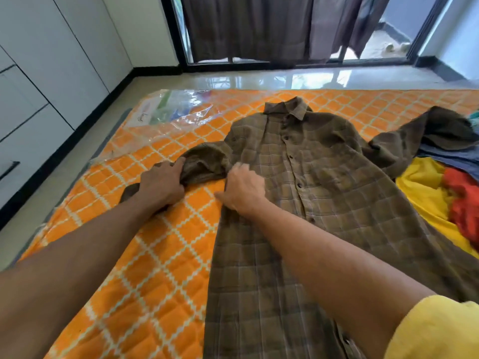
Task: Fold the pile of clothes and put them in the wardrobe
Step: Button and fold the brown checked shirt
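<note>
Your left hand (160, 185) gripped the bunched sleeve (204, 164) of the brown plaid shirt (324, 203), fingers curled round the cloth, with the cuff end of that sleeve poking out beneath your wrist. Just to the right of it, your right hand (243, 193) lay palm down on the shirt's side edge below the armpit, fingers loose and not grasping anything, the thumb stretched out toward your left hand; the fingertips were blurred. The shirt was spread front up and buttoned on the orange quilted mattress (155, 268), its collar (287, 110) beyond both hands and its hem running back under your right forearm toward your yellow sleeve (435, 332). Its other sleeve trailed well off to the right of your right hand, onto a pile of clothes (425, 198) showing yellow, red and blue pieces. Beyond your left hand, at the mattress's far corner, lay a clear plastic bag (168, 110). Well to the left of your left hand, off the mattress, stood the white wardrobe (51, 73) with its doors closed. Far past both hands, dark curtains (246, 27) hung over a glass door.
</note>
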